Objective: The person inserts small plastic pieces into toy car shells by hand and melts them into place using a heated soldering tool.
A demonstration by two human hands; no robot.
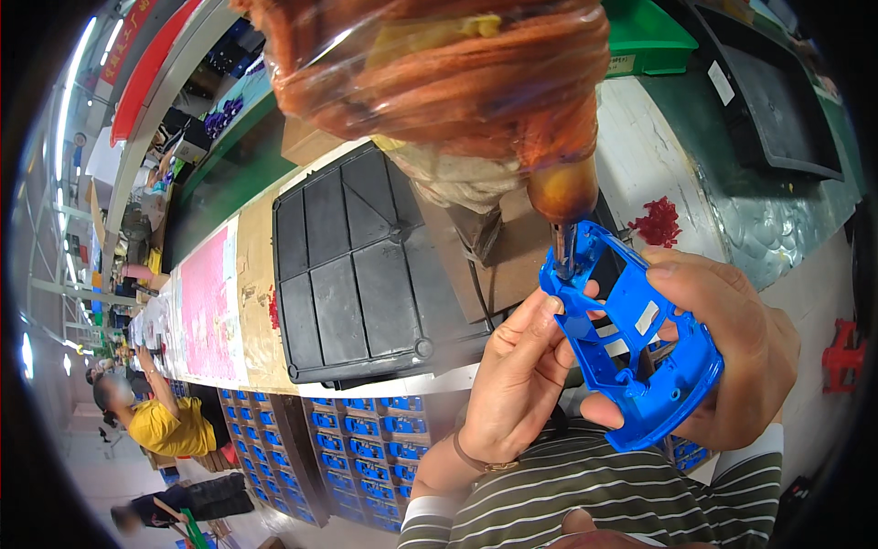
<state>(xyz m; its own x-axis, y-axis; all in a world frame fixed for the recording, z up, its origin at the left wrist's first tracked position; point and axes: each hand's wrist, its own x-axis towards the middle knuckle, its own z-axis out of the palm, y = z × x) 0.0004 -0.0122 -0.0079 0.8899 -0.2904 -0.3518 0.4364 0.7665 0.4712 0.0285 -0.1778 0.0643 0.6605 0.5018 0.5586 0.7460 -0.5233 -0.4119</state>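
Observation:
A blue plastic toy car body (681,380) is held tilted between both hands, its hollow inside showing. My left hand (521,375) pinches its left edge between thumb and fingers. Wrapped round the right side of the shell is my right hand (732,339), with the thumb on the upper edge. The metal tip of a hanging power screwdriver (566,247) reaches into the upper corner of the shell. Orange cloth and clear film (439,101) wrap the tool's upper body. Whether a screw sits under the tip is hidden.
A black plastic crate lid (352,265) lies on the bench to the left. Red small pieces (657,222) are heaped at right, near a black tray (768,101) and a green bin (649,41). Boxes of blue car bodies (366,439) stand below. Two people are at far left.

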